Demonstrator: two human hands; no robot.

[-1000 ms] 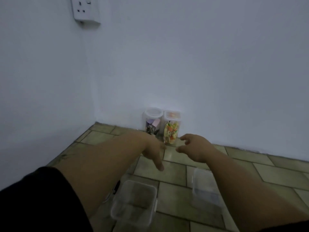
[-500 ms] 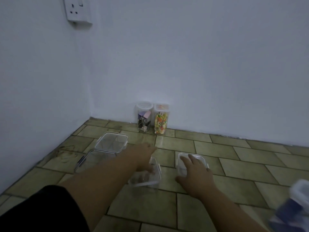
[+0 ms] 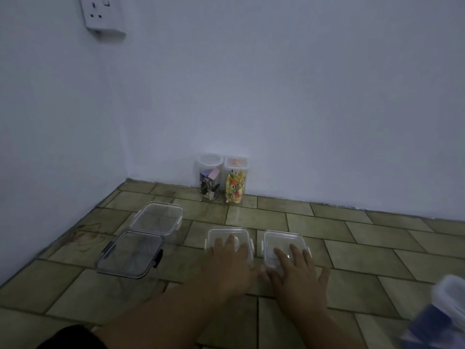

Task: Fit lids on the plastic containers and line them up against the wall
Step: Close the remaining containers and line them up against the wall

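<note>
Olive-brown tiles, brick-laid w/ dark grout, cover the floor (image 3: 377, 248); a scuffed stain marks them nr the left side. Pale bluish-white walls (image 3: 302, 84) meet in a corner, w/ a white socket (image 3: 103, 16) high up. Light is dim.

Left hand (image 3: 230, 260) lies flat, fingers straight, on the lid of a small clear container (image 3: 227, 235). Right hand (image 3: 299, 273) is flat, fingers spread, on a 2nd small container (image 3: 281, 241) just beside it.

Further left sit a white-clipped box (image 3: 157, 217) and a dark-clipped box (image 3: 130, 253), both lidded. Round jar (image 3: 210, 177) and square jar (image 3: 235, 182), both filled, stand touching against the back wall.
</note>
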